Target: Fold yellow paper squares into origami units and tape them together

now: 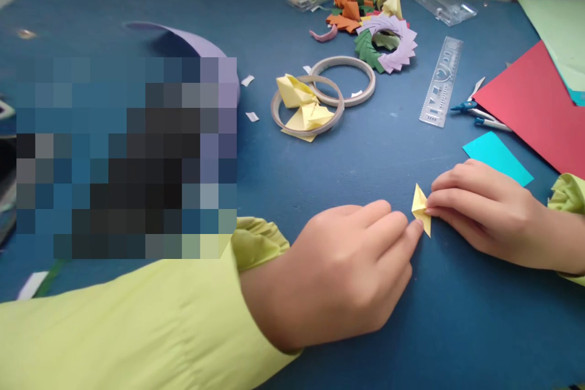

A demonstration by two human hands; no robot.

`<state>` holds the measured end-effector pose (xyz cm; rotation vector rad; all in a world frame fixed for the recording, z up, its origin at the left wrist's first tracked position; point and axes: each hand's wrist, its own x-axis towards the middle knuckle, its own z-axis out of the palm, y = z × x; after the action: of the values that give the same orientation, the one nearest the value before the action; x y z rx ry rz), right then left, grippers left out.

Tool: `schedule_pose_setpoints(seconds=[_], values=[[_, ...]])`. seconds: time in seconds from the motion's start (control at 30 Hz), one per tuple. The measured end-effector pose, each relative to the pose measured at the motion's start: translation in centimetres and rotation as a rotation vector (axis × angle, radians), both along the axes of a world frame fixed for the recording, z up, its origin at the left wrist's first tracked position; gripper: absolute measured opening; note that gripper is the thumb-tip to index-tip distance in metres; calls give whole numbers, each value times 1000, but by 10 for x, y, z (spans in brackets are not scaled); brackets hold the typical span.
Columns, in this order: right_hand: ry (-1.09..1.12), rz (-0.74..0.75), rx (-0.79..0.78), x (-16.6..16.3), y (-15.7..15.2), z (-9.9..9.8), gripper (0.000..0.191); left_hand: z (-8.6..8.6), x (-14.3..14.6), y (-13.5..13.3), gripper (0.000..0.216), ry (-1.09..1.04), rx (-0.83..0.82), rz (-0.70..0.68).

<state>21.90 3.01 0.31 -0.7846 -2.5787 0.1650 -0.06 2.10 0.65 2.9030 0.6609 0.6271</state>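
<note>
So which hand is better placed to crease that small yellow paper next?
Probably the right hand: its fingertips pinch the yellow paper, while the left hand only touches its lower corner.

The left hand (338, 268) rests knuckles-up near the front edge of the tabletop (457, 329), fingers curled, forefinger tip stretched rightward; its forearm enters from the lower left corner in a yellow-green sleeve (137, 329); the right hand (484, 213) reaches in from the right edge, thumb and forefinger pinched together, with their tips almost meeting the left's.
</note>
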Motion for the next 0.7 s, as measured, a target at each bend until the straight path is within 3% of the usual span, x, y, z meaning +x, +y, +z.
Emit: schedule_pose_setpoints(seconds=[0.23,0.5,0.7], values=[[-49,47,101,3,0,-1,11,-2,1,0,26,-63,-48,121],[18,-82,83,-3,-8,1,2,-1,6,-2,20,-120,-31,98],[76,-27,-9,-4,-9,3,9,-4,6,0,19,-102,-39,129]])
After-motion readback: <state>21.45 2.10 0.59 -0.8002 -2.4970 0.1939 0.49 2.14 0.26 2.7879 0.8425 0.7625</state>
